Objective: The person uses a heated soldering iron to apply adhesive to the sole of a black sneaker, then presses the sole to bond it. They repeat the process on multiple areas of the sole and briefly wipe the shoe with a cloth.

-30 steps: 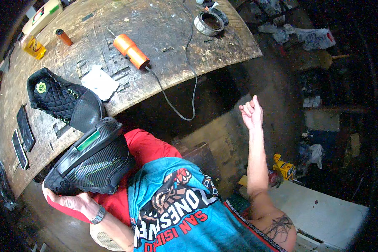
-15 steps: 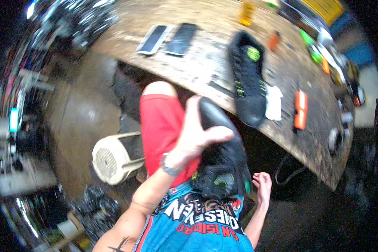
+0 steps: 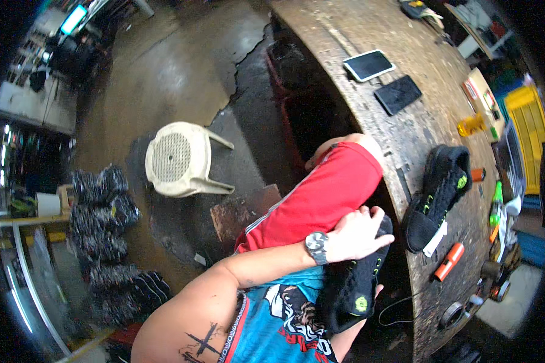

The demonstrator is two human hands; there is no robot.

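Black sneaker (image 3: 352,287) beside the tabletop (image 3: 439,124): left fingers (image 3: 379,242) clasp its toe, right hand's (image 3: 378,291) grip unclear; apparently steadying, needing firm support!

A sneaker (image 3: 350,291) lies across my lap, its toe under my left hand (image 3: 356,236). To my right is the workbench (image 3: 429,128), with the other sneaker (image 3: 437,192) near its edge; two smartphones (image 3: 369,65) lie beyond that one, and a power tool (image 3: 449,262) nearer me, near its toe. A stool (image 3: 174,158) stands left of my leg (image 3: 327,199).
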